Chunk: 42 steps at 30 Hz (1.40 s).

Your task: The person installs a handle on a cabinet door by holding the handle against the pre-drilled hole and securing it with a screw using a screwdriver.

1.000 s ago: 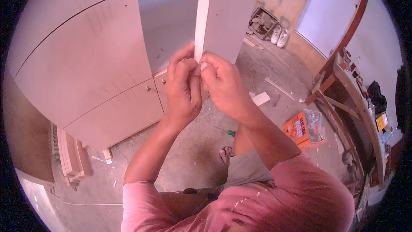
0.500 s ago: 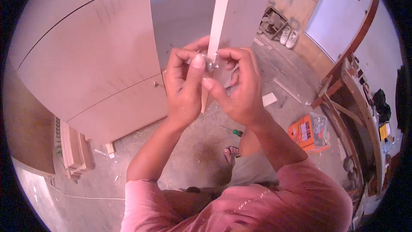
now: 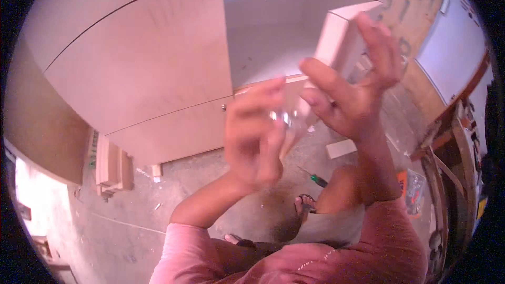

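Observation:
My left hand (image 3: 252, 139), smeared by motion, is in front of the cabinet's lower part. At its thumb is a small clear, shiny plastic packet (image 3: 285, 119); its contents are too blurred to make out. To the right and higher, my right hand (image 3: 355, 84) has its fingers spread, with nothing visible in them. It overlaps the pale edge of the open cabinet door (image 3: 330, 37); whether it touches the door I cannot tell. The large pale wooden cabinet (image 3: 163, 58) has a small metal knob (image 3: 224, 108) on a lower panel.
A green-handled screwdriver (image 3: 318, 180) lies on the concrete floor by my foot. A pale board piece (image 3: 341, 149) is beyond it. Stacked wooden pieces (image 3: 110, 165) stand at left. An orange box (image 3: 415, 192) and a wooden workbench (image 3: 452, 163) are at right.
My hands have parted: the right has moved up and right with fingers spreading, the left lower with the packet. The view has shifted, so the cabinet appears further right.

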### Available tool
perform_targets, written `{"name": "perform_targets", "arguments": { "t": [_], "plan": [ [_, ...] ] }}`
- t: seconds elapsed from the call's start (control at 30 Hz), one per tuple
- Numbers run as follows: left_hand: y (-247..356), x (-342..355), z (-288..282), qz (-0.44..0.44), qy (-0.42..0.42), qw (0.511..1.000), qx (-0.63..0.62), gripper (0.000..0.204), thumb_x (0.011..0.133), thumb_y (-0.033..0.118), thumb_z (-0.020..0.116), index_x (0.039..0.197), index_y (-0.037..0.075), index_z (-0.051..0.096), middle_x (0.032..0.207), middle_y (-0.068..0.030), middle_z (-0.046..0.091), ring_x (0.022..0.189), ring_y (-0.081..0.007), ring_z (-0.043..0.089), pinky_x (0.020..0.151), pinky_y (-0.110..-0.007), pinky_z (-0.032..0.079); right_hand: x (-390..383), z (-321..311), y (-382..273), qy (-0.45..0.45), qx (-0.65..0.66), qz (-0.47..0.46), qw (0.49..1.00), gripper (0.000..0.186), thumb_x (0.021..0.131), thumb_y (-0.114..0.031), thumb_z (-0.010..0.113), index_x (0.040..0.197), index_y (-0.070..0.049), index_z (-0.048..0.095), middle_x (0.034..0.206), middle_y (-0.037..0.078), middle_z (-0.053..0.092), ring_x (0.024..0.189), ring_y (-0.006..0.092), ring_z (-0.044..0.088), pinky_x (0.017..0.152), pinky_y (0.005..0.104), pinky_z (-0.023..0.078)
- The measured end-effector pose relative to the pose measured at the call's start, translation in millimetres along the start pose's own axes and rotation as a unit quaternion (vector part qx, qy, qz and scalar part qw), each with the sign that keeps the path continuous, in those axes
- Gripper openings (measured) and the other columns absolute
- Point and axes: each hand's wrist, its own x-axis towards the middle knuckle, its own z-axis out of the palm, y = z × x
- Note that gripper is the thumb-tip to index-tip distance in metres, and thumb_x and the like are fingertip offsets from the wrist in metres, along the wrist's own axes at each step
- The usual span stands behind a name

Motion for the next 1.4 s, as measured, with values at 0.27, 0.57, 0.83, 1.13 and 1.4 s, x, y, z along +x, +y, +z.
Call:
{"name": "perform_targets", "arguments": {
  "t": [0.27, 0.57, 0.83, 1.13, 1.4],
  "plan": [
    [81.0, 1.9, 5.7, 0.108, 0.080, 0.976, -0.171, 0.010, 0.099, 0.019, 0.051, 0.101, 0.009, 0.054, 0.097, -0.0095, 0.055, 0.087, -0.0223, 0.055, 0.071, -0.039, 0.053, -3.8, -0.4, 5.2, 0.060, 0.082, -0.015, 0.995, 0.028, 0.092, -0.039, 0.063, 0.098, -0.014, 0.074, 0.143, 0.024, 0.034, 0.129, 0.0393, 0.043, 0.100, 0.0472, 0.044],
    [75.4, 5.5, 8.6, 0.150, 0.013, 0.949, -0.276, 0.012, 0.100, 0.020, 0.051, 0.100, 0.008, 0.054, 0.093, -0.0083, 0.055, 0.081, -0.0200, 0.054, 0.067, -0.036, 0.051, -9.5, -5.1, -2.9, 0.019, 0.134, 0.016, 0.991, 0.023, 0.092, -0.022, 0.065, 0.112, -0.011, 0.070, 0.143, 0.026, 0.036, 0.124, 0.0340, 0.053, 0.076, 0.0289, 0.059],
    [86.4, 10.9, 4.1, 0.101, -0.029, 0.940, -0.325, 0.013, 0.100, 0.021, 0.051, 0.099, 0.008, 0.055, 0.089, -0.0072, 0.055, 0.076, -0.0180, 0.053, 0.063, -0.033, 0.049, -15.1, -17.9, -8.3, 0.016, 0.064, 0.017, 0.998, 0.027, 0.090, -0.019, 0.065, 0.115, -0.010, 0.069, 0.147, 0.027, 0.036, 0.132, 0.0350, 0.045, 0.101, 0.0400, 0.047],
    [115.1, 18.6, 4.4, -0.094, -0.089, 0.898, -0.422, 0.015, 0.100, 0.022, 0.051, 0.099, 0.007, 0.055, 0.085, -0.0060, 0.055, 0.069, -0.0157, 0.052, 0.059, -0.030, 0.047, -19.5, -15.0, -0.1, 0.043, 0.125, 0.030, 0.991, 0.026, 0.090, -0.019, 0.066, 0.115, -0.011, 0.069, 0.142, 0.027, 0.042, 0.127, 0.0390, 0.049, 0.100, 0.0436, 0.046],
    [102.7, 34.0, -2.0, -0.270, -0.146, 0.820, -0.484, 0.017, 0.100, 0.023, 0.052, 0.098, 0.006, 0.055, 0.082, -0.0049, 0.055, 0.064, -0.0136, 0.051, 0.055, -0.027, 0.046, -14.3, -18.0, -4.9, 0.023, 0.111, 0.038, 0.993, 0.026, 0.088, -0.019, 0.070, 0.113, -0.011, 0.069, 0.141, 0.024, 0.042, 0.118, 0.0344, 0.053, 0.089, 0.0370, 0.053]
  ]
}}
